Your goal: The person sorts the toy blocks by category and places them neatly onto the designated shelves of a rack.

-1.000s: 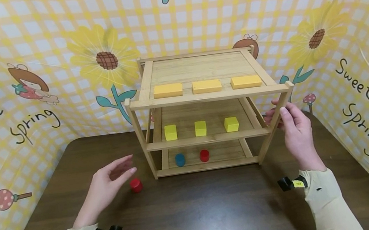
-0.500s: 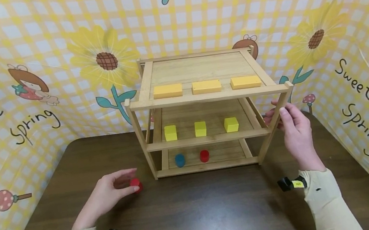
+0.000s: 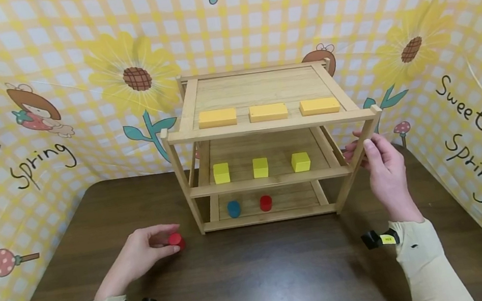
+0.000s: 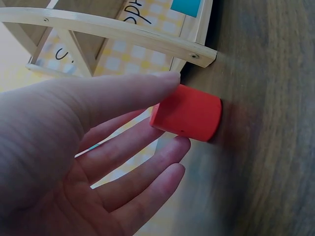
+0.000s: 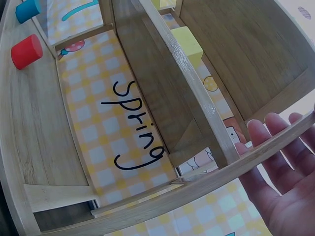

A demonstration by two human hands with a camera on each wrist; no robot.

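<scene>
My left hand [image 3: 137,255] is at the table's left side, thumb and fingers pinching a red cylinder block [image 3: 176,240]. In the left wrist view, the thumb lies along one side of that block and fingertips are at its other side, while its far end is right at the table. My right hand [image 3: 390,181] holds the right front post of a three-tier wooden shelf [image 3: 261,126], with its thumb in front and fingers behind. On the bottom tier stand a blue cylinder block [image 3: 234,209] and another red cylinder block [image 3: 266,203].
Three yellow cubes, including the middle cube [image 3: 260,168], line the middle tier. Three flat orange-yellow blocks, among them the centre block [image 3: 268,112], lie along the top tier's front. A patterned cloth [image 3: 44,34] surrounds the dark wooden table [image 3: 250,283].
My left hand has come down and its fingers have closed round the red cylinder block beside the shelf. The right hand stays on the post.
</scene>
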